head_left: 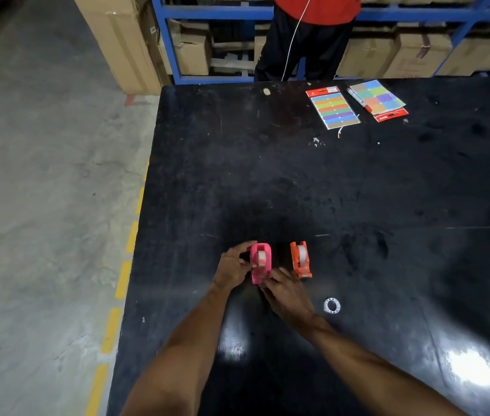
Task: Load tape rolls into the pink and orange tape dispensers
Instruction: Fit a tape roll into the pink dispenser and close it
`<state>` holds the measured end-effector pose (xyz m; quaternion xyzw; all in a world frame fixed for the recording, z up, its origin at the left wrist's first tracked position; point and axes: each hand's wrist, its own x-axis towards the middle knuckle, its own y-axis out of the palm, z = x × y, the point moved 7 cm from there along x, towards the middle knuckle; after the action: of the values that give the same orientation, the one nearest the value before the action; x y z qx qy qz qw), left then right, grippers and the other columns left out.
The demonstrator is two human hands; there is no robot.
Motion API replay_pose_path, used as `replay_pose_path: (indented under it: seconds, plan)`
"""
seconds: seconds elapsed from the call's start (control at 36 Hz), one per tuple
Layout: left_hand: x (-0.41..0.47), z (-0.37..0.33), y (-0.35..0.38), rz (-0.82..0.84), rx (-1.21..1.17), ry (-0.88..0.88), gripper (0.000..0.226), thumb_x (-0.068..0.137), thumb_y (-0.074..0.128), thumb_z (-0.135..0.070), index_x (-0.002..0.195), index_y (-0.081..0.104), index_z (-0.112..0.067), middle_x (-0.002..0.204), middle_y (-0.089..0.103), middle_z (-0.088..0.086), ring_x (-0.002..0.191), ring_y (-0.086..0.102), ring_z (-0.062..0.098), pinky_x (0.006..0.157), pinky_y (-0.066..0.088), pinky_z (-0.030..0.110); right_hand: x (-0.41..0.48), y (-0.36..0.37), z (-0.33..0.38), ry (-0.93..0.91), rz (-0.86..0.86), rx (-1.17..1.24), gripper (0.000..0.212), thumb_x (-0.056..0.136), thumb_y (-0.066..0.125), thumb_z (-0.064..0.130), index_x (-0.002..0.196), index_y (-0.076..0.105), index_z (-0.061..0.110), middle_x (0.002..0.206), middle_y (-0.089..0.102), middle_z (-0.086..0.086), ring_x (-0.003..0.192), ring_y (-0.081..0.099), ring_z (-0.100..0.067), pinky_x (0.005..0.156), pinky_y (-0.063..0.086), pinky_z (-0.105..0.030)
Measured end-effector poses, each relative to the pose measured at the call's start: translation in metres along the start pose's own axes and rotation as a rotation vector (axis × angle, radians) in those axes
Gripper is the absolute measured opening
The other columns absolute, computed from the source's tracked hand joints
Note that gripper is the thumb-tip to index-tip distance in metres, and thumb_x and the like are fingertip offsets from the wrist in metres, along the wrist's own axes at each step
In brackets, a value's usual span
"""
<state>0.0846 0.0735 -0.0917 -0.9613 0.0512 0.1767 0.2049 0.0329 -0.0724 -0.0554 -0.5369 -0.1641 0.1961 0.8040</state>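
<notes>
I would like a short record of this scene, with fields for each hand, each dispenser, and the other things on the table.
left hand: grips the side of the pink dispenser
right hand: fingers at the front end of the pink dispenser
pink dispenser: upright on the black table, roll inside
orange dispenser: stands free beside the pink one, roll inside
white ring: flat on the table, near the right hand
far edge: two colour label packs, red marker

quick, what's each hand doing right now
Left hand: gripping the side of the pink dispenser.
Right hand: fingertips at the pink dispenser's near end; whether it grips cannot be told.
</notes>
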Motion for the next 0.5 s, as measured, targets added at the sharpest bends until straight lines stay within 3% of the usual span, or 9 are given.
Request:
replay_pose_path:
  seconds: [0.19,0.36,0.44,0.5]
  plan:
    - [-0.003,-0.001,0.001,-0.007,0.018,-0.028,0.058,0.082,0.064,0.007,0.134,0.058,-0.018,0.132,0.064,0.006,0.115,0.065,0.025,0.097,0.055,0.049,0.010,0.012,0.002,0.053,-0.040,-0.051,0.013,0.081,0.075,0.012,0.093,0.072,0.012,0.088,0.067,-0.005,0.078,0.060,-0.024,0.064,0.048,-0.035]
    - [-0.009,-0.010,0.003,-0.025,0.156,-0.009,0.058,0.087,0.062,0.003,0.140,0.052,-0.018,0.141,0.058,0.006,0.127,0.057,0.019,0.112,0.043,0.035,-0.001,0.018,0.005,0.077,-0.055,-0.104,0.022,0.080,0.074,0.012,0.101,0.071,0.015,0.095,0.066,-0.002,0.084,0.058,-0.022,0.070,0.049,-0.035]
    - [-0.020,-0.015,0.006,0.006,0.213,-0.036,0.058,0.095,0.054,-0.004,0.149,0.040,-0.020,0.140,0.058,0.010,0.124,0.059,0.023,0.110,0.040,0.024,-0.008,0.016,0.011,0.077,-0.047,-0.123,0.019,0.080,0.068,0.013,0.099,0.070,0.016,0.096,0.065,-0.001,0.085,0.058,-0.022,0.070,0.047,-0.035]
    - [-0.026,-0.018,0.011,0.063,0.289,-0.043,0.061,0.100,0.047,-0.009,0.154,0.023,-0.022,0.135,0.059,0.019,0.118,0.060,0.031,0.102,0.042,0.025,-0.012,0.013,0.012,0.070,-0.041,-0.144,0.018,0.077,0.069,0.013,0.095,0.069,0.017,0.093,0.063,-0.001,0.083,0.057,-0.022,0.069,0.046,-0.035]
